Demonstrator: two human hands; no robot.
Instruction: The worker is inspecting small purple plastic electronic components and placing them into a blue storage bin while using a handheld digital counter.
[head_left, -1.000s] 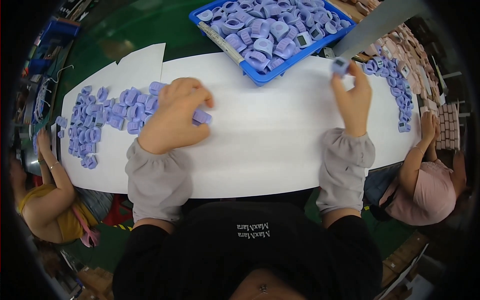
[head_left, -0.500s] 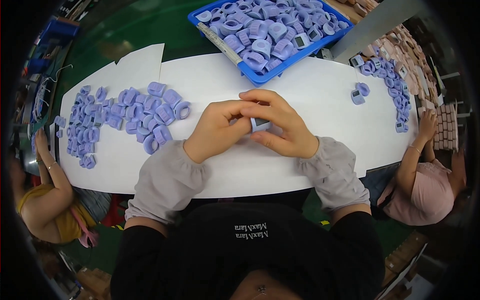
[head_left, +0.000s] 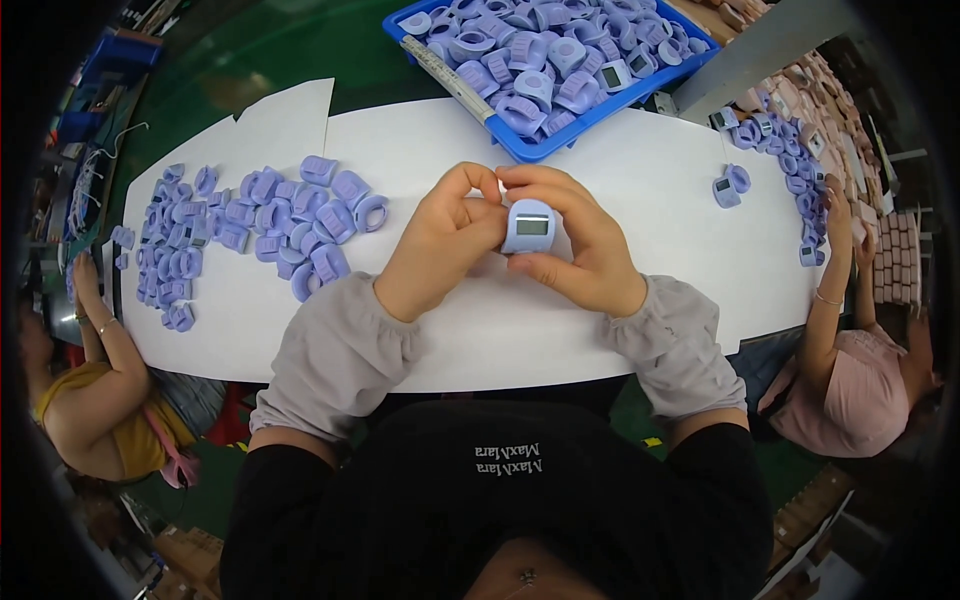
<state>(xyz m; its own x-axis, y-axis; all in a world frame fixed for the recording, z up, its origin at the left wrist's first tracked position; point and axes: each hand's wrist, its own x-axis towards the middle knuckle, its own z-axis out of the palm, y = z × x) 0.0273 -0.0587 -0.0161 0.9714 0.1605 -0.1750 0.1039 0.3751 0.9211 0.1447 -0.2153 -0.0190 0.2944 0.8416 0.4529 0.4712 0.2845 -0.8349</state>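
Note:
A small lavender gadget (head_left: 530, 227) with a grey display faces up between my hands, above the white table. My right hand (head_left: 590, 240) grips it, thumb along its lower edge and fingers over its top and right side. My left hand (head_left: 445, 240) is closed, with curled fingers and its thumb against the gadget's left edge. Some left fingertips are hidden behind the gadget. Left of my hands lies a loose pile of similar lavender ring-shaped pieces (head_left: 300, 220). Beyond my hands stands a blue crate (head_left: 530, 152) heaped with more of them.
The white tabletop (head_left: 460, 350) curves round me. Two gadgets (head_left: 727, 190) lie at the right, beside a longer row of lavender pieces (head_left: 795, 175). A grey post (head_left: 765, 50) rises behind the crate. People sit at both sides, a hand (head_left: 840, 215) reaching in at the right.
The gadget has turned and risen into fuller view, its display now facing up. My right fingers have spread off its face. The person at the right has moved a hand toward the pieces.

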